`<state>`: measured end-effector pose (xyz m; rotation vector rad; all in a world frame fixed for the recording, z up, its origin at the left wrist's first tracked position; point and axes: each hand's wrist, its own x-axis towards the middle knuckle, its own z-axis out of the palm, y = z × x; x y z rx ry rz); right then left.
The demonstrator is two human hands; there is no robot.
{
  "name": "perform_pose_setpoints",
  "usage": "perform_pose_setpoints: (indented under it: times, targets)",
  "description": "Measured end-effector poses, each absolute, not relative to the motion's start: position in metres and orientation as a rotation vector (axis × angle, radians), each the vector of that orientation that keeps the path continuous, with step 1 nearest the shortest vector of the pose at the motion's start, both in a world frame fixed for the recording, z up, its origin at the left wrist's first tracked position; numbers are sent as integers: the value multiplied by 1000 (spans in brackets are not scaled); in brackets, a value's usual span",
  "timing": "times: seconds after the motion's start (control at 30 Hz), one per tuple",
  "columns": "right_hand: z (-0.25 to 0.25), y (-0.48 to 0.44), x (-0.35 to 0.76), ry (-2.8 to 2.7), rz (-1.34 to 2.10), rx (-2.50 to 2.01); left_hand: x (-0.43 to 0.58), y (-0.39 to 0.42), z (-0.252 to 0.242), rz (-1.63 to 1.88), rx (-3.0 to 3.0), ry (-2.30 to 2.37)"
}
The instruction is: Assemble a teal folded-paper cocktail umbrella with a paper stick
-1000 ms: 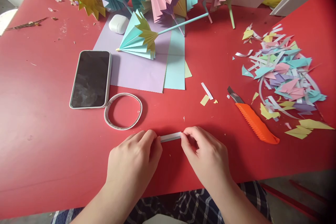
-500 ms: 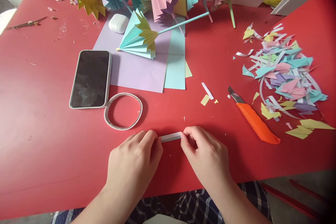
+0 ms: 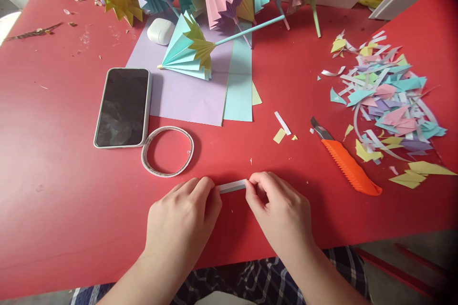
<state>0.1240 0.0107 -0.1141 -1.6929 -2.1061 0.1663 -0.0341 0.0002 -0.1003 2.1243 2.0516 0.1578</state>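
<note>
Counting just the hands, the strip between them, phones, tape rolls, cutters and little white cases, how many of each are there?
Hands: 2 (left hand, right hand)
Narrow strip pinched between them: 1
Phone: 1
Tape roll, or so it looks: 1
Orange cutter: 1
Small white case: 1
Total: 7

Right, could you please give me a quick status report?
Left hand and right hand pinching strip. Strip straight between them. Nothing visibly in the way; knife lies right, blade out.
</note>
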Motion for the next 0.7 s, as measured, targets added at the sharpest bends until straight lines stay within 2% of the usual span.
perform_pose_setpoints:
  times: [0.7]
  targets:
    - [-114, 10, 123, -2128, 138, -1688, -33, 0, -100, 140, 2111, 2060]
